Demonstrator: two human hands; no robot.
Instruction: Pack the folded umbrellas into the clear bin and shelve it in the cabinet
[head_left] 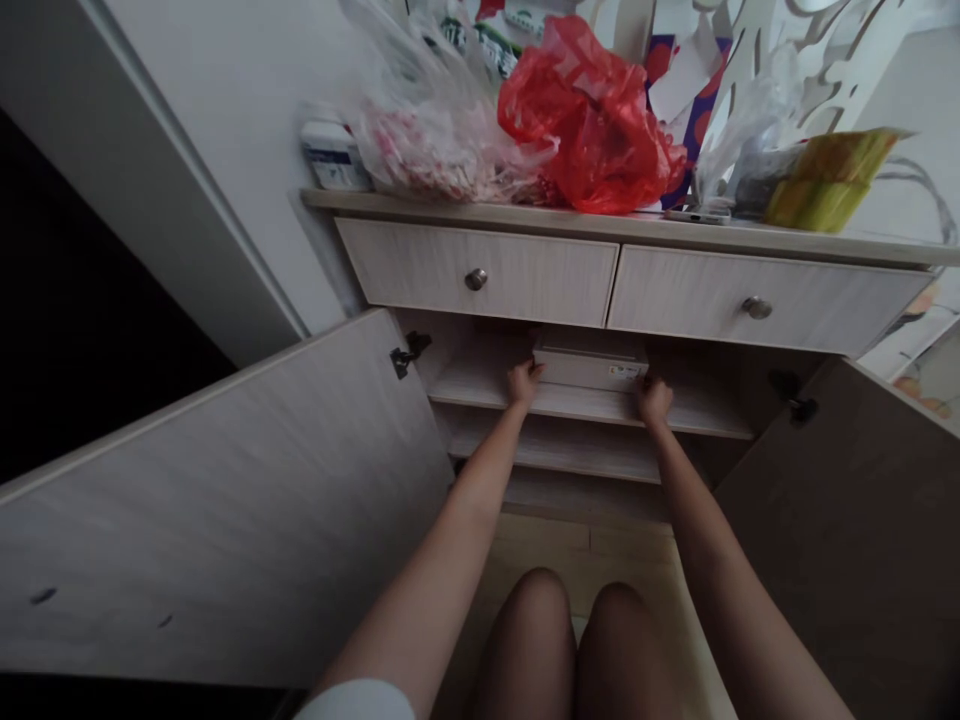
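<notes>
Pale laminate cabinet doors (pixel 210 500) swung wide on both sides, seemingly to leave room for two arms. Left hand (pixel 524 383) and right hand (pixel 654 400) stand apart, one at each end of a flat white box (pixel 589 365) on the upper shelf (pixel 476 388), a placement that suggests bracing it evenly. Cannot tell whether either is clamped on it; the fingers are partly out of sight. Two closed drawers (pixel 420 265) with round metal knobs sit just above. Cabinet top carries a red plastic bag (pixel 592 120), a clear plastic bag (pixel 427 140) and a phone (pixel 697 215), all apparently set there clear of the doors.
</notes>
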